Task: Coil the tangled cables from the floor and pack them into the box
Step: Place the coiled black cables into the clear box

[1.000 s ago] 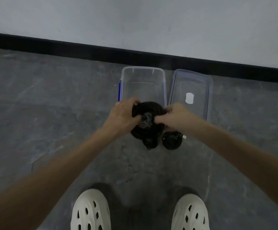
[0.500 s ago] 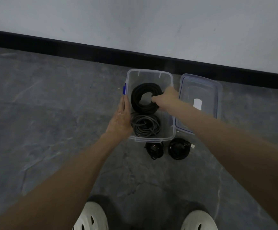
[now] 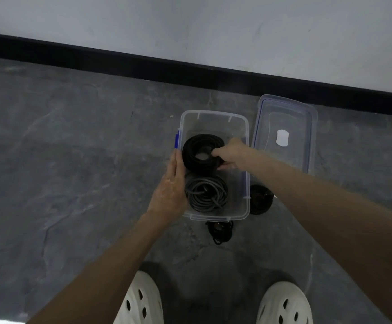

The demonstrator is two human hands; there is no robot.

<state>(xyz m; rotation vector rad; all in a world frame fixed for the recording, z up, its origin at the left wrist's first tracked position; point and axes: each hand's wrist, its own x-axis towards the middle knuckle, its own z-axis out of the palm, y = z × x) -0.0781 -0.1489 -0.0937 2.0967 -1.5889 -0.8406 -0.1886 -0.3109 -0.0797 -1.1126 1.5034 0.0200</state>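
A clear plastic box (image 3: 213, 116) with a blue side clip stands on the grey floor. Inside it lie a black cable coil (image 3: 195, 148) at the far end and a grey cable coil (image 3: 205, 194) at the near end. My right hand (image 3: 231, 154) reaches into the box and pinches the right side of the black coil. My left hand (image 3: 170, 185) lies flat against the box's left wall with straight fingers. Two more black coils lie on the floor, one (image 3: 260, 199) right of the box and one (image 3: 219, 231) just in front of it.
The box's clear lid (image 3: 284, 113) with a white label lies on the floor right of the box. A white wall with a black skirting board (image 3: 143, 64) runs behind. My two white perforated shoes (image 3: 141, 302) stand at the bottom edge.
Both hands carried the black coil from above the floor into the box's far end. My left hand then let go and moved to the box's left wall; the view shifted slightly.
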